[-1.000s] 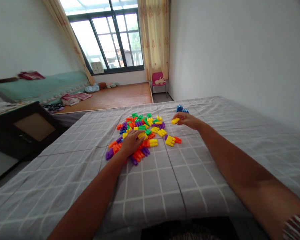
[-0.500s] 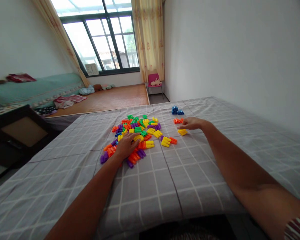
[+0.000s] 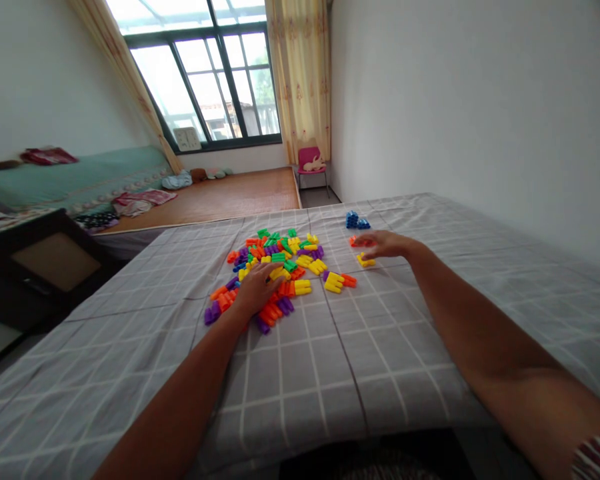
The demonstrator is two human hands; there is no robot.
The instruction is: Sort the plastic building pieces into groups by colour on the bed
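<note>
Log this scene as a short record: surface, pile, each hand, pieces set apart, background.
Surface: grey checked cloth
Pile: mixed plastic pieces in orange, yellow, green, purple and blue
Left hand: over the pile; grip unclear
Right hand: thumb and fingers apart, at a yellow piece and orange pieces; contact unclear
Set apart, beyond right hand: blue pieces
Background: window, pink chair
</note>
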